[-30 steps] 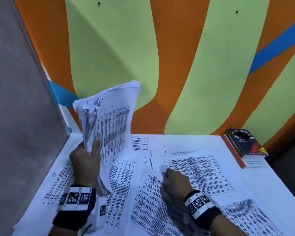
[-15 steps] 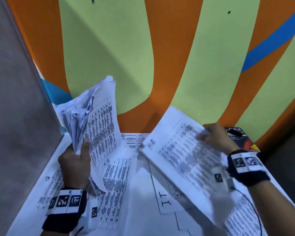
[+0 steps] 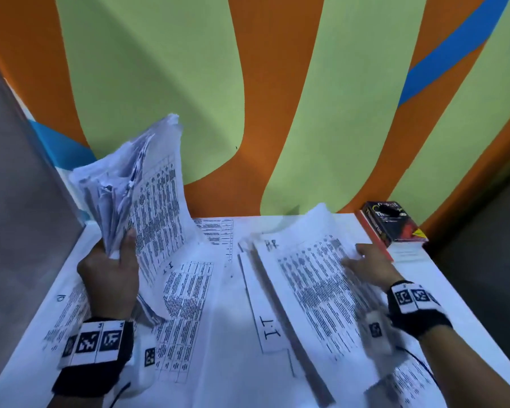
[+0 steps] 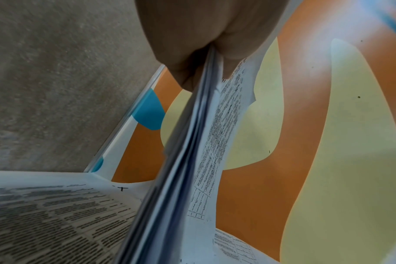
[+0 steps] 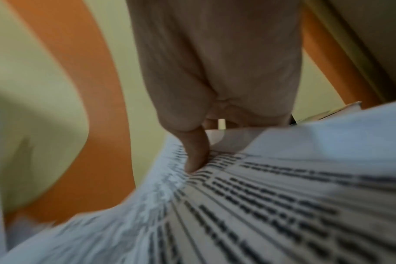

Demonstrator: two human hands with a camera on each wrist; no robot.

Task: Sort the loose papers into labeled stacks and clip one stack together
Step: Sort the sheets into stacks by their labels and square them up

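left hand (image 3: 108,278) gripping paper bundle (image 3: 136,187), right hand (image 3: 368,267) pinching printed sheet (image 3: 315,278), thumb (image 5: 196,151) shown only by wrist view

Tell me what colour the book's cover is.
Mostly black with red and yellow marks; the book shows best in the head view.

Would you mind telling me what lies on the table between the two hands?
In the head view, printed sheets and a white strip marked "I.T" lie between the left hand and the right hand.
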